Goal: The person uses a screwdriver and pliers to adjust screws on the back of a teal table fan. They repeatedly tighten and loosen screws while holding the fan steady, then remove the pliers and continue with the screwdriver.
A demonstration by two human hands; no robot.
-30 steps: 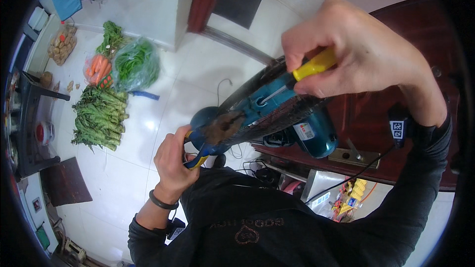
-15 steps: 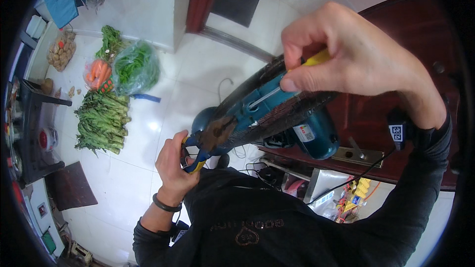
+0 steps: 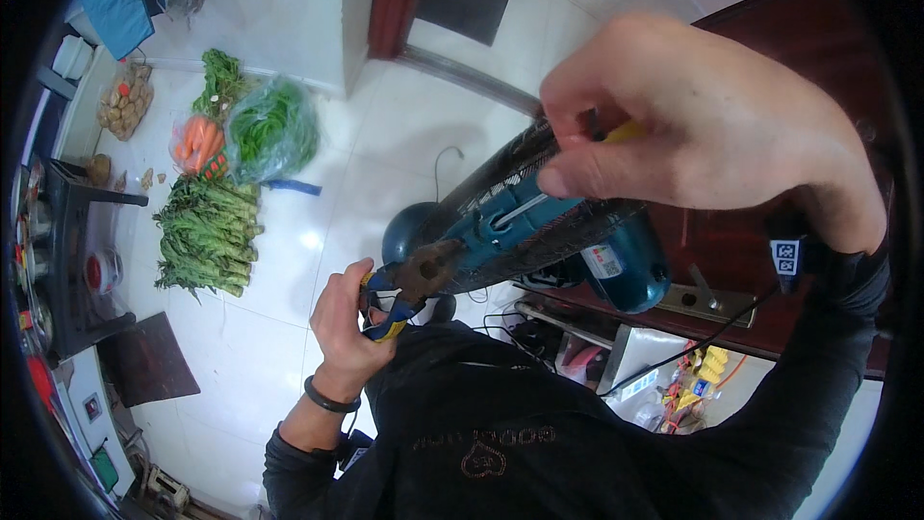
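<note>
My right hand (image 3: pixel 693 125) is closed on a yellow-handled screwdriver (image 3: pixel 624 129), whose handle it mostly hides. The metal shaft (image 3: pixel 515 210) slants down-left into the teal central part of a fan (image 3: pixel 496 246) with a dark mesh guard (image 3: pixel 534 250). A teal housing with a white label (image 3: pixel 630 265) sits behind it. My left hand (image 3: pixel 345 323) is closed round the blue-and-yellow handles of pliers (image 3: pixel 395 321); their rusty jaws (image 3: pixel 428 270) are at the fan's lower-left end, and I cannot tell what they grip.
Leafy stalks (image 3: pixel 207 236), bagged greens (image 3: pixel 274 135), carrots (image 3: pixel 197 144) and a sack of potatoes (image 3: pixel 125 106) lie on the tiled floor (image 3: pixel 221 366) at left, near a dark rack (image 3: pixel 72 260). A dark wooden door (image 3: pixel 722 250) is at right, a doorway at top, cluttered cables lower right.
Over the last second my right hand first slid left and down along the screwdriver's line, then its back rolled more into view, hiding more of the handle. My left hand stays on the pliers.
</note>
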